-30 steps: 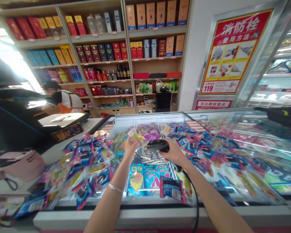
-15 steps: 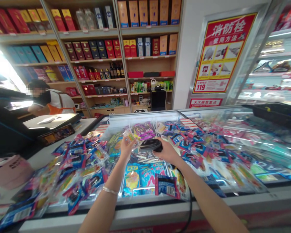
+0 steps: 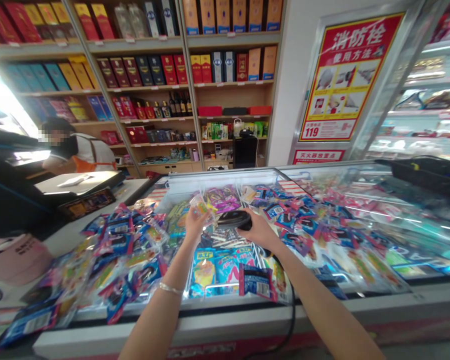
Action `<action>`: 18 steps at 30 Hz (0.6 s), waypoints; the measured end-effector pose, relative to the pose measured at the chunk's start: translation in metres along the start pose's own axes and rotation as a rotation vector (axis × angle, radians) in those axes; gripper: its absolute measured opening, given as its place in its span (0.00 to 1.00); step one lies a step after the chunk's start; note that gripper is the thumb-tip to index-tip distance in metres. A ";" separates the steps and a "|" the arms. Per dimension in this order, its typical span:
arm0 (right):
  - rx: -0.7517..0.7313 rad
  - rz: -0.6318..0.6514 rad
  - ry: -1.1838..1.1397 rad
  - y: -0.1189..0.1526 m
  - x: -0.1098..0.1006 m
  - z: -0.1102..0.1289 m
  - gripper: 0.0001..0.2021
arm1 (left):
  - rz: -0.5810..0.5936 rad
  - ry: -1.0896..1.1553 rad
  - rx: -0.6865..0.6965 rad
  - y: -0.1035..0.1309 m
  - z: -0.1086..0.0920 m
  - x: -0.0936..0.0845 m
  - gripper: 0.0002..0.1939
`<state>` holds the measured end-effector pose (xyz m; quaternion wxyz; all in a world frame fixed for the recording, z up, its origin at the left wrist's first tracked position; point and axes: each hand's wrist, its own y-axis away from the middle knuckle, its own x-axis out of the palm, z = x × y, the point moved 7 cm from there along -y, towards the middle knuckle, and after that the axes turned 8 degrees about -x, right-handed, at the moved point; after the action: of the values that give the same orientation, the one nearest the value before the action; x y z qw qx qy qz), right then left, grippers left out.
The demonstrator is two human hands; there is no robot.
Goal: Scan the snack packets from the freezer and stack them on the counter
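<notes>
My left hand (image 3: 195,223) is closed on a small clear snack packet (image 3: 200,206) with yellow and green print, held up over the freezer. In my right hand (image 3: 258,229) is a black barcode scanner (image 3: 232,219), its head turned toward the packet, with a small gap between them. The scanner's cable (image 3: 293,310) runs down over the freezer's front edge. Below my hands, blue ice-cream packs (image 3: 204,272) show through the glass. A blue and pink snack packet (image 3: 255,281) lies on the glass by my right forearm.
Piles of blue and pink packets (image 3: 118,240) cover the left of the chest freezer (image 3: 247,315), and more (image 3: 296,220) lie to the right. A pink bag (image 3: 17,260) stands at the left. Another person (image 3: 92,150) bends over the counter behind. A black bag (image 3: 423,177) rests at the right.
My view has tilted down slightly. Both hands keep hold of the packet and the scanner, nearly in the same place. The person behind has barely moved.
</notes>
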<state>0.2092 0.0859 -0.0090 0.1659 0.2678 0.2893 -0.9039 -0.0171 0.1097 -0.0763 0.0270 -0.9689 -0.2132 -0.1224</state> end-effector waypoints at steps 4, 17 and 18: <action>0.012 -0.051 -0.029 -0.001 0.000 -0.006 0.17 | -0.003 -0.006 0.004 -0.001 0.004 0.000 0.27; 0.085 -0.062 -0.400 -0.012 -0.012 0.017 0.16 | -0.113 -0.258 0.357 0.015 -0.038 -0.003 0.14; 0.089 -0.071 -0.419 -0.011 -0.015 0.027 0.16 | -0.138 -0.268 0.380 0.018 -0.049 -0.008 0.13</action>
<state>0.2055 0.0797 0.0229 0.1784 0.0706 0.2176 -0.9570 -0.0280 0.0846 -0.0309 0.1720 -0.9371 -0.2999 0.0480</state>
